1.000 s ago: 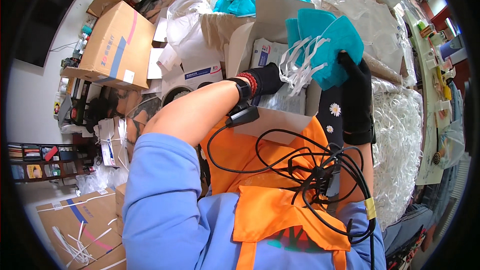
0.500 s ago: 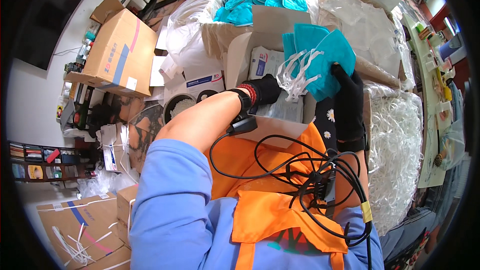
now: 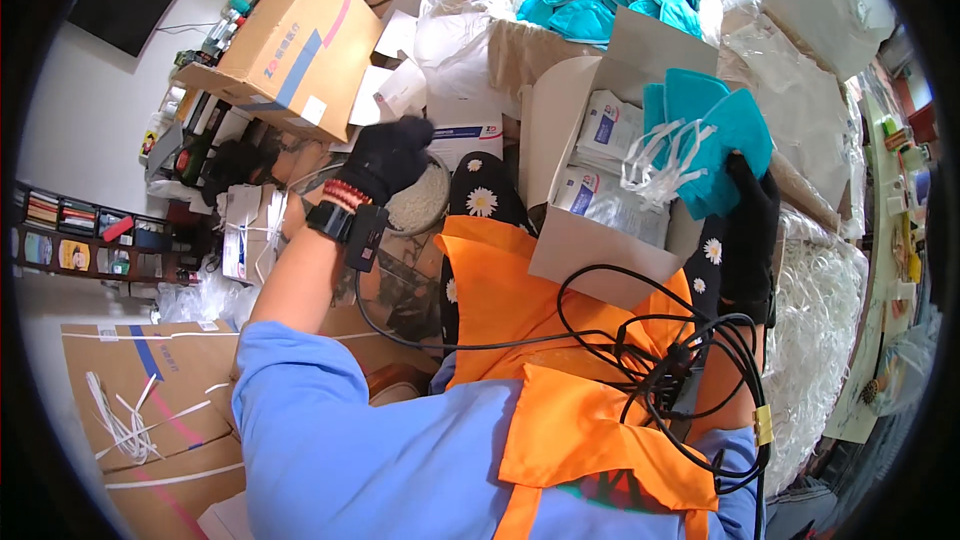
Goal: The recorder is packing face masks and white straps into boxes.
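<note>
My right hand (image 3: 750, 225), in a black glove, grips a fanned stack of teal face masks (image 3: 715, 135) with white ear loops hanging to the left. The masks are over the right side of an open white carton (image 3: 600, 255) by my lap. Inside the carton lie sealed white packets (image 3: 605, 130) and clear-wrapped ones. My left hand (image 3: 390, 160), also black-gloved, is raised left of the carton, above a round container of small white pieces (image 3: 420, 198). Its fingers are curled in; whatever they may hold is hidden.
Beyond the carton stands a lined box heaped with teal masks (image 3: 610, 0). A big brown cardboard box (image 3: 290, 50) is at the far left. At right is a bag of white loops (image 3: 810, 340). A tangled black cable (image 3: 660, 370) hangs across my apron.
My left hand has left the carton's inside and moved left over the round container. The right hand still holds the masks. The view has shifted, so the scene sits further right.
</note>
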A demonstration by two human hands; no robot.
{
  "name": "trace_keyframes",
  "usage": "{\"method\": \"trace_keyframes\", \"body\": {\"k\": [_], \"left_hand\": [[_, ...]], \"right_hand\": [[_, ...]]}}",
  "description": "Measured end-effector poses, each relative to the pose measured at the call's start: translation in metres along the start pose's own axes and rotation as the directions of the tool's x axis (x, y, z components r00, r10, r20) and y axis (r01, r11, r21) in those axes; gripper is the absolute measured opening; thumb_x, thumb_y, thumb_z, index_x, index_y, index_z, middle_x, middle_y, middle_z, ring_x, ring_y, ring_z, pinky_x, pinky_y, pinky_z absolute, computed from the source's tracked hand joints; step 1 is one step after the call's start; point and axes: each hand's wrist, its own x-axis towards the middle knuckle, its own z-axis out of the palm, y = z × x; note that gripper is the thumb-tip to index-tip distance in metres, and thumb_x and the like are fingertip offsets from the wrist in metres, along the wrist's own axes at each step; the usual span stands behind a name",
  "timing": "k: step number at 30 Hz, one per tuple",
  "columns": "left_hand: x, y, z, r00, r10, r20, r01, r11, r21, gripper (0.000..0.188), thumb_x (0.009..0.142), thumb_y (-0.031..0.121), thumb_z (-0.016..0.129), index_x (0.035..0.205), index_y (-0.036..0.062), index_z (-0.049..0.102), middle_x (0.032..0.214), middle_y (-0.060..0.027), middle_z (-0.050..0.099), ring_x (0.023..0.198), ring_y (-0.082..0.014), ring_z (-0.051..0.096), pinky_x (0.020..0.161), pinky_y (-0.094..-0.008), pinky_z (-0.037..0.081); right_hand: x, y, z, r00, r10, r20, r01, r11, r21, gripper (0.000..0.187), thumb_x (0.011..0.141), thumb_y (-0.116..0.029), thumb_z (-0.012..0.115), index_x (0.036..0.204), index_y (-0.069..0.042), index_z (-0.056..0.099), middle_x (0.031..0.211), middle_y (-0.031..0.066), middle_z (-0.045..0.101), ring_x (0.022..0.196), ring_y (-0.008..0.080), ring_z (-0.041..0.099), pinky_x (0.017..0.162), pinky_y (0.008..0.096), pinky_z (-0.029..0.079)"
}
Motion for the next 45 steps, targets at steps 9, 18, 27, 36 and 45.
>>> {"method": "trace_keyframes", "body": {"k": [9,18,27,36,45], "left_hand": [[0.048,0.051,0.012,0.990,-0.136,0.037,0.126,0.734,-0.668,0.050,0.087,0.032,0.069,0.124,0.0011,0.057,0.122,-0.0156,0.060,0.112,-0.0226,0.060,0.096,-0.0325,0.046],[0.092,0.206,-0.022,0.925,0.364,0.109,0.278,-0.451,-0.848,0.050,0.093,0.044,0.057,0.126,0.0060,0.054,0.117,-0.0057,0.063,0.099,-0.0157,0.061,0.089,-0.0314,0.049],[0.111,0.213,-0.001,0.988,0.025,-0.151,-0.150,-0.015,-0.989,0.030,0.084,0.012,0.070,0.110,-0.0009,0.064,0.101,-0.0089,0.069,0.092,-0.0157,0.065,0.085,-0.0286,0.051],[0.111,0.220,-0.025,0.995,-0.018,-0.095,-0.095,-0.340,-0.936,0.029,0.084,0.009,0.068,0.112,0.0015,0.062,0.102,-0.0057,0.067,0.094,-0.0141,0.062,0.085,-0.0281,0.049],[0.099,0.243,-0.019,0.988,0.156,0.018,0.068,-0.316,-0.946,0.039,0.081,0.014,0.074,0.115,0.0062,0.058,0.096,-0.0023,0.063,0.086,-0.0100,0.060,0.076,-0.0267,0.049]], "right_hand": [[-0.001,-0.024,0.017,0.988,-0.079,0.131,0.098,0.985,-0.143,0.025,0.086,-0.019,0.067,0.105,-0.002,0.065,0.094,0.0027,0.067,0.083,0.0107,0.061,0.077,0.0264,0.047],[-0.002,-0.030,0.021,0.925,-0.286,0.249,0.377,0.764,-0.524,0.027,0.079,-0.015,0.074,0.101,-0.003,0.065,0.091,0.0053,0.064,0.084,0.0123,0.060,0.077,0.0287,0.048],[-0.003,-0.033,0.009,0.959,-0.258,0.119,0.260,0.965,-0.009,0.040,0.091,-0.021,0.064,0.125,-0.004,0.054,0.118,0.0132,0.060,0.101,0.0224,0.061,0.088,0.0333,0.049],[-0.019,0.019,0.008,0.958,-0.070,0.277,0.053,0.996,0.067,0.037,0.093,-0.011,0.059,0.128,-0.004,0.053,0.117,0.0040,0.060,0.107,0.0122,0.055,0.093,0.0295,0.044],[-0.010,-0.008,0.038,0.985,-0.138,0.101,0.104,0.952,0.289,0.026,0.093,-0.014,0.060,0.118,-0.009,0.059,0.109,0.0011,0.061,0.099,0.0128,0.058,0.090,0.0305,0.045]]}}
